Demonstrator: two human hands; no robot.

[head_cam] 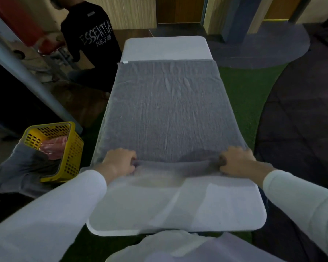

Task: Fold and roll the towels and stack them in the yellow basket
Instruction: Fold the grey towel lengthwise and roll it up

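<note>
White sleeves (45,214) fill the bottom corners, both forearms reaching forward over the bare near end of the table (178,208).

Left hand (119,163) and right hand (237,161) sit level with each other at the near corners of the grey towel (167,110). Fingers (131,159) on both are curled down and pinching the towel's near edge. That edge is bunched into a low ridge between the hands and looks blurred.

Key geometry: the towel is spread flat and its long axis runs straight away from the person, down the table. The free length lies entirely ahead of the fingers. Neither hand is nearer, so the grip is symmetric. My read: the step in hand is carrying the near edge forward onto the far edge, or starting a roll that way. Nothing lies on the towel in that path. Light wrinkles run lengthwise, and a small white tag (125,62) marks the far-left corner. White table shows again beyond the far edge.

Yellow basket (72,148) is off the table to the left, lower down and tilted. It is near the left hand but not touching it. Something pink (53,148) lies inside; can't tell what. Grey cloth (17,167) lies against the basket's left side. No rolled towels are visible in it, so the task looks early.

Further off, a grey pole (27,72) slants across the left and green turf (242,87) lies right of the table. A person in a black shirt (89,35) is at far left, clear of the work.
</note>
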